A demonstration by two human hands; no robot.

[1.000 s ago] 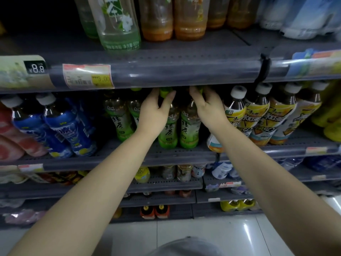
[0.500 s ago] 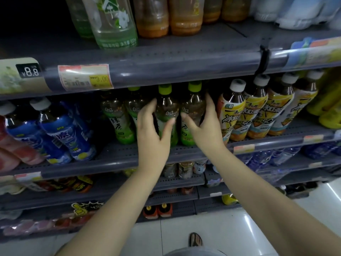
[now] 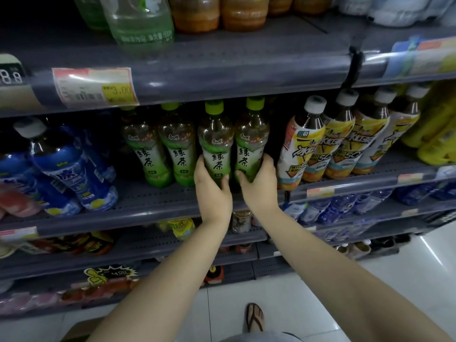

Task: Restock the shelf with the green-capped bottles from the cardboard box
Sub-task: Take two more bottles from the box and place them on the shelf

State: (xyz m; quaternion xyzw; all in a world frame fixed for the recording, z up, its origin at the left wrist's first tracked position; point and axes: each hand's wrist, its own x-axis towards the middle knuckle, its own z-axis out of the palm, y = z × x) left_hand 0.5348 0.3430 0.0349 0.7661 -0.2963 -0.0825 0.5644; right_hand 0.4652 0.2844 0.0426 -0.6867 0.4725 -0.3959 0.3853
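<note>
The shelf (image 3: 153, 206) carries four green-capped bottles (image 3: 160, 154) at 12 o'clock. The left hand (image 3: 212, 191) clasps the third bottle (image 3: 216, 144); the right hand (image 3: 259, 183) clasps the fourth (image 3: 250, 141), each at the base.

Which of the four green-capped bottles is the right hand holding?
The rightmost bottle, beside the yellow-labelled bottles; the right hand grips its base.
</note>
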